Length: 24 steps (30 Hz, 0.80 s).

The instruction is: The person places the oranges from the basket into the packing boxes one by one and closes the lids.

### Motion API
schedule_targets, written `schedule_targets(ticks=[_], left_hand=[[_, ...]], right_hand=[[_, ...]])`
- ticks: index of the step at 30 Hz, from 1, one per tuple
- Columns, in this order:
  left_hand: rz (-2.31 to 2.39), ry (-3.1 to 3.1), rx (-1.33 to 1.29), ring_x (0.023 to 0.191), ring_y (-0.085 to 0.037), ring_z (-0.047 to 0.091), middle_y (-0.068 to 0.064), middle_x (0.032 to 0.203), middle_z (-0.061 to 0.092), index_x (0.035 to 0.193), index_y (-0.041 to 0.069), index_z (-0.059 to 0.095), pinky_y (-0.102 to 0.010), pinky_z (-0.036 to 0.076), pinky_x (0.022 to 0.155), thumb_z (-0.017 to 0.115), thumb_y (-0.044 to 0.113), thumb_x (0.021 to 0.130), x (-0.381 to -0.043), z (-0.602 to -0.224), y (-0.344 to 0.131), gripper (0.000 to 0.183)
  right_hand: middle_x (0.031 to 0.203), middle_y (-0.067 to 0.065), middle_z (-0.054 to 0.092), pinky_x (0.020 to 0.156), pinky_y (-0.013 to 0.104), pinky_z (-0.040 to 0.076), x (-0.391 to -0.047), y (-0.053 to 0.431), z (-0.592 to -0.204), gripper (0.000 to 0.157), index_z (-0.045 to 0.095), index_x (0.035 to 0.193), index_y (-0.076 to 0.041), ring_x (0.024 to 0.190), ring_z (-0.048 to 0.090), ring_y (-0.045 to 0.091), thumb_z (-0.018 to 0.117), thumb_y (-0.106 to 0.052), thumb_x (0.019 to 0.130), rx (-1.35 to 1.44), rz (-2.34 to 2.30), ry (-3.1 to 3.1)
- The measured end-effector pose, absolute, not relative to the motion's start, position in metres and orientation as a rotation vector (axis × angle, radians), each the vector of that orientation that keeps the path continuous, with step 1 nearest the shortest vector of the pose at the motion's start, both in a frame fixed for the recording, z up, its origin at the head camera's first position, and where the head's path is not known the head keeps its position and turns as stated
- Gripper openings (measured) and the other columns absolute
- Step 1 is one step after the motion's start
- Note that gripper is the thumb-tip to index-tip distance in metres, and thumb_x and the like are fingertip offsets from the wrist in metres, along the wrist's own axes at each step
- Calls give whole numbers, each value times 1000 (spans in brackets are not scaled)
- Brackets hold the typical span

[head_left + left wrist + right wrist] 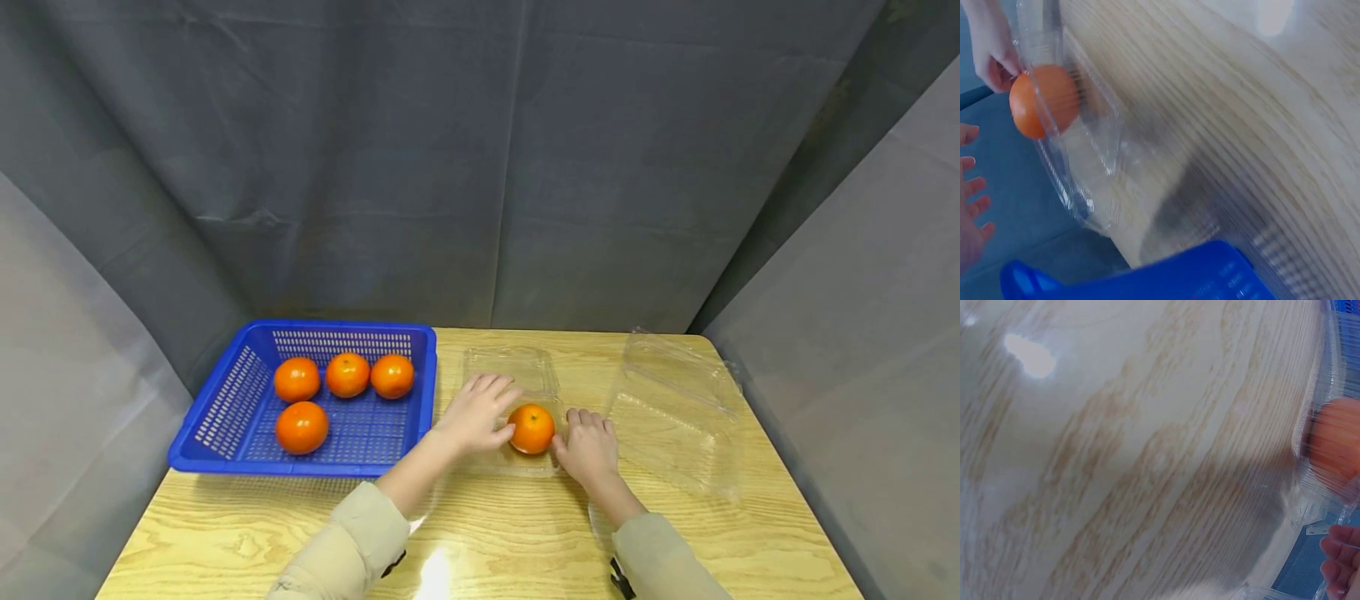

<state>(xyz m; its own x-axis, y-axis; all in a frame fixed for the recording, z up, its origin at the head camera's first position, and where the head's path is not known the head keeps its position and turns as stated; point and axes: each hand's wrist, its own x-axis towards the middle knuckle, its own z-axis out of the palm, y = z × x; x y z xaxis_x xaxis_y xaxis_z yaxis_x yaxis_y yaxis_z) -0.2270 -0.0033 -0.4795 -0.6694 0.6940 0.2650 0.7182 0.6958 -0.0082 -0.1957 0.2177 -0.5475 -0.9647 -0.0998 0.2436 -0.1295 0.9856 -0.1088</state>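
Note:
A single orange [532, 429] sits in a clear plastic clamshell box [487, 461], whose lid is folded back toward the far side. My left hand [480, 412] reaches over the left part of the box, fingers spread and thumb close beside the orange. In the left wrist view its fingertips [974, 186] are apart from the fruit, holding nothing. By the box's right edge is my right hand [588, 450], fingers loosely bent and thumb near the orange. The right wrist view shows these fingers [1338, 556] just beside the plastic wall, with nothing between them.
A blue plastic basket [300, 468] with several oranges stands on the left of the wooden table [510, 533]. On the right lies another clear plastic box [675, 417], opened out. Grey curtains [480, 167] enclose the table at the back and sides.

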Motion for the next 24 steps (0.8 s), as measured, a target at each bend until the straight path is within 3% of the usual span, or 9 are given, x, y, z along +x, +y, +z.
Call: schedule_targets(ticks=[24], left_hand=[[-291, -2704, -644, 118, -30, 43, -11, 128, 48, 127, 13, 51, -49, 29, 101, 58, 35, 78, -223, -472, -113, 54]], right_hand=[[108, 18, 59, 87, 50, 37, -196, 217, -547, 46, 56, 110, 2, 102, 52, 36, 57, -33, 80, 166, 192, -2912]])
